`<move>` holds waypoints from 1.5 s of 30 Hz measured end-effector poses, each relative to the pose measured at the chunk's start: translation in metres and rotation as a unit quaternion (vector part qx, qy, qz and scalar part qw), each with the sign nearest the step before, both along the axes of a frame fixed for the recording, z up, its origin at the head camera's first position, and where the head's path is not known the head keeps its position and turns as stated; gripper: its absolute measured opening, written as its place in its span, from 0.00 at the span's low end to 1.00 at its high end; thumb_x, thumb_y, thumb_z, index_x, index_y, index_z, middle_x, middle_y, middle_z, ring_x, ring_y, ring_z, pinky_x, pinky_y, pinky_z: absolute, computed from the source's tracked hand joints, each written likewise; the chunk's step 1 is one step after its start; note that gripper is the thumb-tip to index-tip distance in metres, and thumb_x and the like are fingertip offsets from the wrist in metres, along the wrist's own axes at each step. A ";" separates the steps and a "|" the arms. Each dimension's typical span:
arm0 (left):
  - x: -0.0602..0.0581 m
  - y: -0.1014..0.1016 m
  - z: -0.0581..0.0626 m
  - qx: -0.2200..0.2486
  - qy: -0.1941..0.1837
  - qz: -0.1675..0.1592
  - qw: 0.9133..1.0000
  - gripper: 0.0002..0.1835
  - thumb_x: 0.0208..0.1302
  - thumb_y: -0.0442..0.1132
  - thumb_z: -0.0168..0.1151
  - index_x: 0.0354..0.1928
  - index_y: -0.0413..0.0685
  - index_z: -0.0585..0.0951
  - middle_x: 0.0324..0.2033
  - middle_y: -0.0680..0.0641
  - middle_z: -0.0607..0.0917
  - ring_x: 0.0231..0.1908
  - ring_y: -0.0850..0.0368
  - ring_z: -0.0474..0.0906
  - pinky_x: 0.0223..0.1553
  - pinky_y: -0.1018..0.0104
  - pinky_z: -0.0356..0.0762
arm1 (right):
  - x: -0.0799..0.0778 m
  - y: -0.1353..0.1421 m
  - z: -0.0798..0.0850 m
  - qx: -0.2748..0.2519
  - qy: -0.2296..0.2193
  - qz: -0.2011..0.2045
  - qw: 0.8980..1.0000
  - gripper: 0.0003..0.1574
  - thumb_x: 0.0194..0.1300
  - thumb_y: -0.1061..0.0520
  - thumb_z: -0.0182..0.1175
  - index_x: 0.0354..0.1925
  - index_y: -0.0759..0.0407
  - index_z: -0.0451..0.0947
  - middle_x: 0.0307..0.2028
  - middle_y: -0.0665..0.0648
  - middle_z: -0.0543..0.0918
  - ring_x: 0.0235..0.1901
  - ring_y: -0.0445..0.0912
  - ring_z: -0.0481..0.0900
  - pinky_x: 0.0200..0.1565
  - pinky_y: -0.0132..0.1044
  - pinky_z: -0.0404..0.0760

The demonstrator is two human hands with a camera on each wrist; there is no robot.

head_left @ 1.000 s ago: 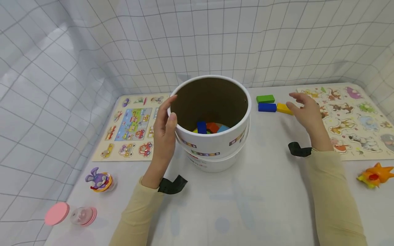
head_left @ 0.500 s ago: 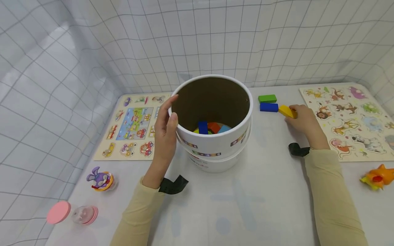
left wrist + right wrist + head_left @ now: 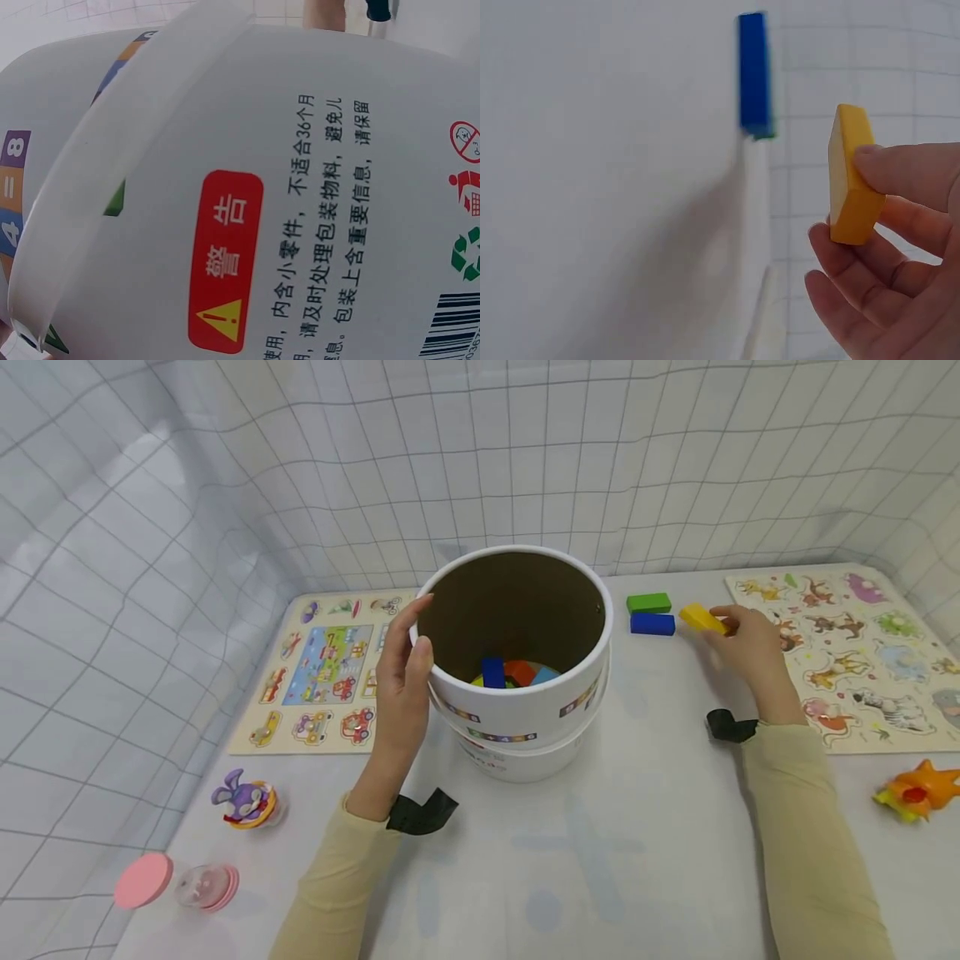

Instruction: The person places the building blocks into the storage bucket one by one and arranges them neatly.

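A tall white bucket stands mid-table, with several coloured blocks at its bottom, among them a blue block and a red block. My left hand holds the bucket's left side, its finger and thumb tips at the rim. In my right hand is a yellow wooden block, pinched by thumb and fingers and raised off the table. Left of this hand, a green block and a second blue block lie side by side. Bucket lettering fills the left wrist view.
A vehicle puzzle board lies at the left and an animal puzzle board at the right. A purple rabbit toy, a pink disc and a clear-domed pink toy sit front left. An orange spiky toy is at right.
My right hand has come down to the yellow block, taken hold of it and lifted it away from the blue block. The left hand has stayed at the bucket's rim.
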State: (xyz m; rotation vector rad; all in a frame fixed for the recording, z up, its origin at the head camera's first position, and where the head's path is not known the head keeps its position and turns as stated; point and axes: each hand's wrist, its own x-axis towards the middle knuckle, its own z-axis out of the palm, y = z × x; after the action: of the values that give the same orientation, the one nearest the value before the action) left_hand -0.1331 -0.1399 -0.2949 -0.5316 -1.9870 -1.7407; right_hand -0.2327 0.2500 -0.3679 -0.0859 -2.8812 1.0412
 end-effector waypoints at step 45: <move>-0.001 -0.001 -0.002 -0.021 -0.009 0.020 1.000 0.26 0.63 0.52 0.42 0.62 0.50 0.64 0.61 0.54 0.64 0.62 0.60 0.54 0.64 0.60 0.47 | 0.096 -0.151 0.125 -0.165 0.253 0.338 0.891 0.18 0.57 0.67 0.56 0.48 0.59 0.75 0.41 0.51 0.79 0.43 0.40 0.74 0.44 0.31 0.71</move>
State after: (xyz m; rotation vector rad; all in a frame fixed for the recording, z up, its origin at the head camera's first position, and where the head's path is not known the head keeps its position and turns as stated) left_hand -0.1336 -0.1411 -0.2965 -0.4884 -2.0364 -1.6873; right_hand -0.1366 0.0989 -0.2425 1.0681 -2.2422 1.3696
